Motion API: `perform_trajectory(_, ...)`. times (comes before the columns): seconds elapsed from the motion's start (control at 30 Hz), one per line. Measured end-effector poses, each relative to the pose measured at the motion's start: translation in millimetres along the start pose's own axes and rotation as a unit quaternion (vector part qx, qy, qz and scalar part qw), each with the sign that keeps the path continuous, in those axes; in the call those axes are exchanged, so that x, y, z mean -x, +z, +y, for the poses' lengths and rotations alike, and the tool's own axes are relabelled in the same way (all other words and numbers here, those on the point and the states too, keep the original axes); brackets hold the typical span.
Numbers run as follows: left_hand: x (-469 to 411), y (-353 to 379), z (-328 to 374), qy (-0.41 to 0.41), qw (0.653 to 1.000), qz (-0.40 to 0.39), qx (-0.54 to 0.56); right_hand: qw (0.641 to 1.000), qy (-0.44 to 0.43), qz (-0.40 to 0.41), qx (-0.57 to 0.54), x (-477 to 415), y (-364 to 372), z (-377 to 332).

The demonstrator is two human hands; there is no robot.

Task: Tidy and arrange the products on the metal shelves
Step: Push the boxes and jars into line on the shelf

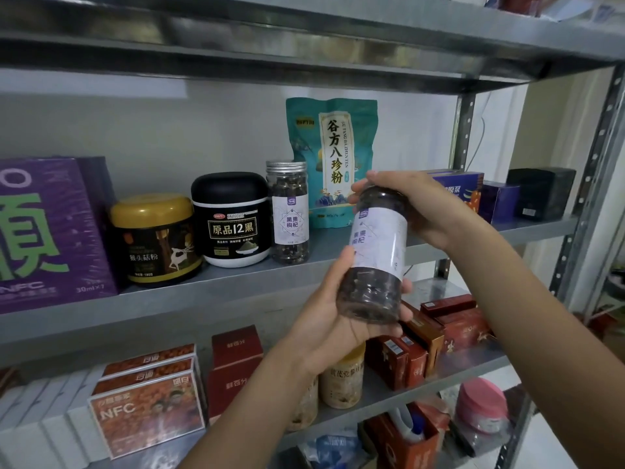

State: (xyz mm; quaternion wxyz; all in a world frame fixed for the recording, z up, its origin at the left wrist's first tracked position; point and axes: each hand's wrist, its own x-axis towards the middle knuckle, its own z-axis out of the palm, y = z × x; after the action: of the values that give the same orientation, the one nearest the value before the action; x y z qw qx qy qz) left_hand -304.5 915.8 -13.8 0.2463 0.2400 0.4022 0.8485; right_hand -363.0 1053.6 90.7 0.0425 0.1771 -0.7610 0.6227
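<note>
Jar of dark dried berries [375, 252] held in 2 hands, off the shelf, tilted, label toward the camera.

Left hand [324, 319] cups the base from below, fingers curled round the lower wall; right hand [416, 204] wraps the top end, covering the cap. The jar hangs in front of the middle shelf [236, 289], touching nothing there. 1 matching jar [289, 211] stands upright just right of the black-lidded tub [231, 220], with the teal pouch [333, 147] behind and to its right. Judged step: set the held jar beside its twin. To do it well: bring it upright first, keep the left hand under the base until it sits flat, place it in the bare patch right of the twin without knocking the pouch, label square to the front, then let go.
</note>
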Motion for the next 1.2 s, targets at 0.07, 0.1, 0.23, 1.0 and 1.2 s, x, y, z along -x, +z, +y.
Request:
perform_trajectory(0.07,1,4,-2,-0.012,0.996,-0.043,0.077,1.0,-0.012,-0.021,-0.018,1,-3,0)
perform_trajectory(0.1,0,6,-3,-0.012,0.994,-0.047,0.095,0.999,-0.02,-0.017,-0.019,1,-3,-1)
perform_trajectory(0.23,4,25,1,-0.01,0.989,-0.031,0.143,0.998,0.02,-0.036,-0.044,-2,-1,-4)
perform_trajectory(1.0,-7,-17,31,0.169,0.769,0.183,-0.588,0.978,-0.178,-0.014,0.106,8,-22,-14)
perform_trajectory(1.2,-4,-29,103,0.322,0.313,0.352,-0.821,0.956,-0.248,0.031,0.156,-36,-7,-9)
